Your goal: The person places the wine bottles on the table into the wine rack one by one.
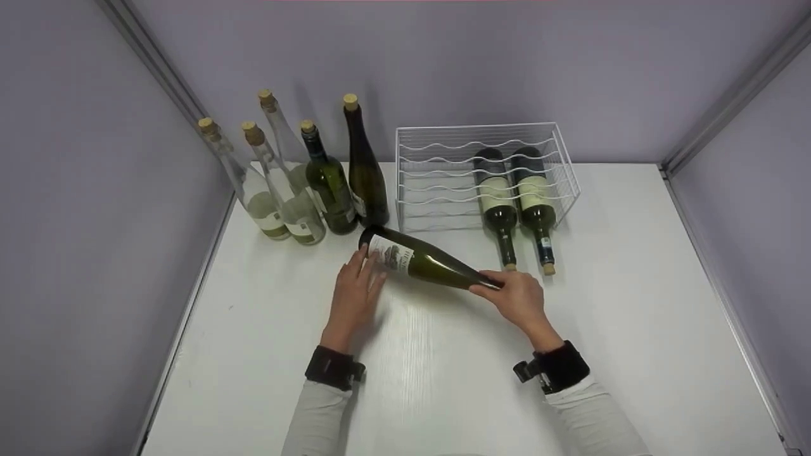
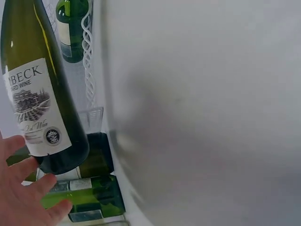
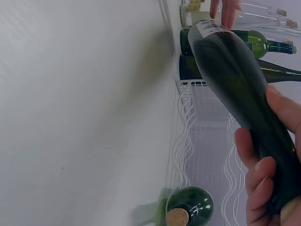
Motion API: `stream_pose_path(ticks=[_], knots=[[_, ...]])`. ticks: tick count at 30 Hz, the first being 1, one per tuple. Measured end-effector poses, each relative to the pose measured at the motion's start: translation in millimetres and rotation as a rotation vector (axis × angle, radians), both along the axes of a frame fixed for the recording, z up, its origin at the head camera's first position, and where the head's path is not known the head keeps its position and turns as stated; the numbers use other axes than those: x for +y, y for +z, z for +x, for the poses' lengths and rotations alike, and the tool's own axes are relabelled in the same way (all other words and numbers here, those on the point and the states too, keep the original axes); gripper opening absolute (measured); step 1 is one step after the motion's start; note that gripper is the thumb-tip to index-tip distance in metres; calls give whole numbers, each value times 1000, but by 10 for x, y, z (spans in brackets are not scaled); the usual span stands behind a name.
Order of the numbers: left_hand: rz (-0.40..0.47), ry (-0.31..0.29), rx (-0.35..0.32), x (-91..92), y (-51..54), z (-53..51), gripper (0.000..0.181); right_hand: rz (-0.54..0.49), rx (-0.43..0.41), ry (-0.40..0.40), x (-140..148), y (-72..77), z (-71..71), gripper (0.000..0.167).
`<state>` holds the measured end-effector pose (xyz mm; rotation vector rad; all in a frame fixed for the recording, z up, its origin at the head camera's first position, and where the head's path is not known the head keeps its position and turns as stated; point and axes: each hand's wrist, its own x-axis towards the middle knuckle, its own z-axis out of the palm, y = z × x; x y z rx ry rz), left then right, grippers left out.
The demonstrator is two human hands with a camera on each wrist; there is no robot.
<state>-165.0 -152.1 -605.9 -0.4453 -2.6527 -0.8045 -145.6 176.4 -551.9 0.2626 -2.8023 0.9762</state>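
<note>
Lilac-grey walls with metal corner strips beyond a white tabletop

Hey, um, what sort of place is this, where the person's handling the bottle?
Probably a small booth set up for recording or practice. The plain walls hem in a bare-surfaced white table on three sides, and black straps are on both wrists.
</note>
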Motion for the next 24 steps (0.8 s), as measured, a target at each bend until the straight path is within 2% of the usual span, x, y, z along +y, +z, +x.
stream_pose_path(ticks=[6,12,16,24], knots=[[-39,-23,-75,100,45,-7,54,-18,-6,-23,122,-26,44,44],[-89,-51,-171,242,67,-6,59,-12,-55,-64,254,-19,92,46],[-130,-74,-202,350,52,-23,61,1,-84,-85,346,-3,123,49],[-142,-122,-240,532,70,-59,61,-5,-105,-138,485,-2,173,51]])
